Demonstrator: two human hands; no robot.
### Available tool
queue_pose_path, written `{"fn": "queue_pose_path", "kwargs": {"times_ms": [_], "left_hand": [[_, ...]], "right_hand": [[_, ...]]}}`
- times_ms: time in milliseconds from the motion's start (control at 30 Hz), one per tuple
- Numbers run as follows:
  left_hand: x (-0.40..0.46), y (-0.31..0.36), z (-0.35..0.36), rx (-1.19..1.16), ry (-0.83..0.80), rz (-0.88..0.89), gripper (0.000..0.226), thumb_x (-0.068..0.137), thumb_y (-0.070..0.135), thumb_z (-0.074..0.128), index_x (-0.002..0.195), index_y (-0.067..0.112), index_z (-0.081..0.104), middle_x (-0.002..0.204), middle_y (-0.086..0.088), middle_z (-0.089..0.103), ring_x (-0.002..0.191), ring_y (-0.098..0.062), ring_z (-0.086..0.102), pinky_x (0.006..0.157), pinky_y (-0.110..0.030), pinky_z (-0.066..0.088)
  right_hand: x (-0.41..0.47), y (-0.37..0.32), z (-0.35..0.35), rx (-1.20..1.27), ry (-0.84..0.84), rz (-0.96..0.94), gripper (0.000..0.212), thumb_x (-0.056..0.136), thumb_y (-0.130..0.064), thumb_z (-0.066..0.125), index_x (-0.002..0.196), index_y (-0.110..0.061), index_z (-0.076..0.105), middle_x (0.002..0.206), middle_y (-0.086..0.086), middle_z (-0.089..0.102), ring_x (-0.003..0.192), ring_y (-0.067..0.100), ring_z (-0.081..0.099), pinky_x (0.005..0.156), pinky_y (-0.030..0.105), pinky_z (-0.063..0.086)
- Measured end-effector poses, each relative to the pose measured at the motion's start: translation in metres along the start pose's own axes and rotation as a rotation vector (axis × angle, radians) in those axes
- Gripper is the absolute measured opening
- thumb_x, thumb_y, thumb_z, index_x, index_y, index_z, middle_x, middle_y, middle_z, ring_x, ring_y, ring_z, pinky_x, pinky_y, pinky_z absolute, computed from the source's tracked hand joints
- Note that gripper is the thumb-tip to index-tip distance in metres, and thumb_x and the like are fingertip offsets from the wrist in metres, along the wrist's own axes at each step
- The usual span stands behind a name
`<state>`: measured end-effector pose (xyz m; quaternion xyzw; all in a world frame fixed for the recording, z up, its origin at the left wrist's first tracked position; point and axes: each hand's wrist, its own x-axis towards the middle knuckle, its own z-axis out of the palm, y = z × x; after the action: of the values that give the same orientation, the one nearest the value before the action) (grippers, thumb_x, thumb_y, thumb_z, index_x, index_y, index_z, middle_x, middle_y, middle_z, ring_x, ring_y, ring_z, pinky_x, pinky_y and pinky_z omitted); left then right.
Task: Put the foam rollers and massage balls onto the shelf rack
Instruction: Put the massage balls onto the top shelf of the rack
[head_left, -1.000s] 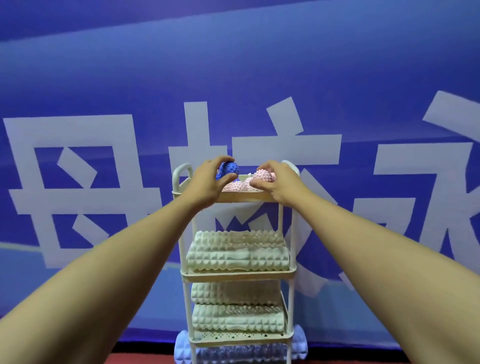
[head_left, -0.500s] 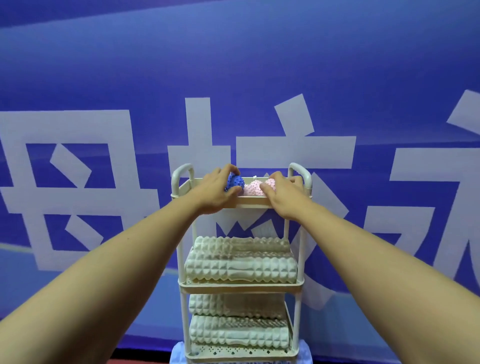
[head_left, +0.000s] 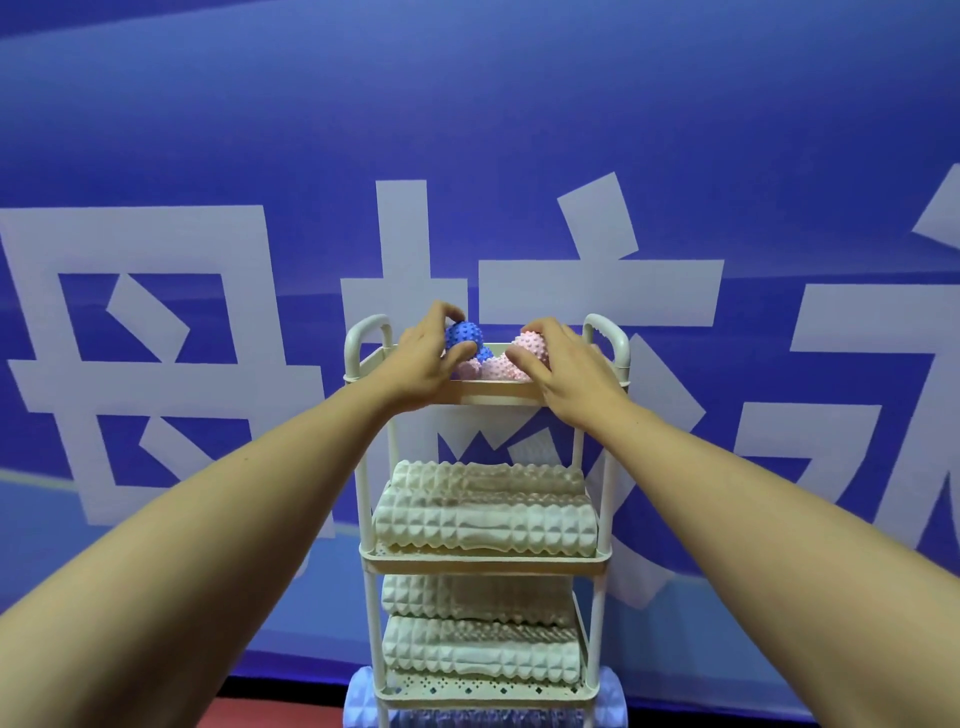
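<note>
Both arms stretched out to the top tray (head_left: 498, 391) of a white rack (head_left: 366, 499), seen against a blue banner (head_left: 208, 130) with big pale characters.

Left hand (head_left: 427, 364) at about 10 o'clock of the tray, fingers (head_left: 464, 351) curled around a blue ball (head_left: 464, 335), thumb under it, forefinger over the top; ball lifted just above the tray rim. Half a second back, held lower, nearly level with the rim and tucked against the pink ones; now raised clear of them and further out of the palm.

Right hand (head_left: 569, 371) at about 2 o'clock, fingers closed over a pink ball (head_left: 531, 344), gripping it from the right and above. Earlier pressed down lower among the others; now riding higher, top of the ball above the rim.

More balls lying in the tray between the hands: a second blue one (head_left: 485, 355) just under the held one, and pink ones (head_left: 493, 369) touching each other along the front wall.

Middle tray (head_left: 485, 566): two pale rollers (head_left: 485, 525) lying crosswise, one behind the other. Lower tray (head_left: 488, 699): two more rollers (head_left: 480, 652), stacked front and back. A pale blue roller (head_left: 363, 699) at 6 o'clock, on the floor behind the rack's legs, ends poking out on both sides.

Rack itself a little lower and more central in view than before.
</note>
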<state>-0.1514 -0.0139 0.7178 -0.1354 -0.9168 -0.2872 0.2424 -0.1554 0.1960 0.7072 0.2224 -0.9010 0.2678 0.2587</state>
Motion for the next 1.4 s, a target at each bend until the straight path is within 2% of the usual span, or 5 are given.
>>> {"fn": "queue_pose_path", "kwargs": {"times_ms": [67,267,533,1100,1400], "left_hand": [[0.000,-0.004,-0.003,-0.049,0.080,-0.036,0.037,0.103,0.035,0.050,0.134,0.021,0.036,0.122,0.000,0.049,0.102,-0.019,0.057,0.069,-0.020,0.049],[-0.009,-0.029,-0.018,-0.014,0.238,-0.098,0.035,0.098,0.037,0.057,0.129,0.022,0.049,0.115,-0.001,0.059,0.098,-0.017,0.060,0.069,-0.022,0.050],[-0.020,-0.031,-0.029,-0.152,0.149,-0.050,0.036,0.097,0.035,0.062,0.129,0.024,0.051,0.121,0.003,0.059,0.096,-0.008,0.062,0.065,-0.011,0.049],[0.002,0.015,0.015,0.280,-0.182,0.035,0.047,0.105,0.041,0.041,0.148,0.023,0.042,0.148,-0.008,0.049,0.133,-0.030,0.044,0.111,-0.047,0.036],[-0.039,0.017,0.009,0.339,0.035,0.133,0.046,0.104,0.046,0.040,0.146,0.027,0.045,0.150,0.000,0.047,0.135,-0.022,0.043,0.109,-0.041,0.037]], "right_hand": [[0.001,-0.007,0.000,0.080,-0.076,0.015,0.042,0.103,-0.055,0.042,0.131,-0.024,0.043,0.108,-0.002,0.057,0.092,0.018,0.056,0.062,0.029,0.042],[0.009,-0.016,0.007,0.087,-0.203,0.118,0.052,0.098,-0.064,0.042,0.134,-0.025,0.039,0.117,0.006,0.060,0.101,0.026,0.062,0.086,0.048,0.056],[0.015,-0.015,0.020,-0.140,-0.193,0.085,0.035,0.108,-0.043,0.036,0.135,-0.023,0.046,0.129,0.003,0.054,0.110,0.023,0.057,0.090,0.043,0.052],[-0.012,0.008,0.013,-0.120,0.038,-0.050,0.035,0.107,-0.032,0.041,0.134,-0.017,0.057,0.131,0.002,0.058,0.116,0.021,0.055,0.096,0.035,0.044],[-0.048,0.016,0.013,-0.114,0.083,-0.140,0.043,0.105,-0.035,0.046,0.146,-0.020,0.048,0.148,-0.002,0.049,0.136,0.018,0.044,0.112,0.039,0.041]]}}
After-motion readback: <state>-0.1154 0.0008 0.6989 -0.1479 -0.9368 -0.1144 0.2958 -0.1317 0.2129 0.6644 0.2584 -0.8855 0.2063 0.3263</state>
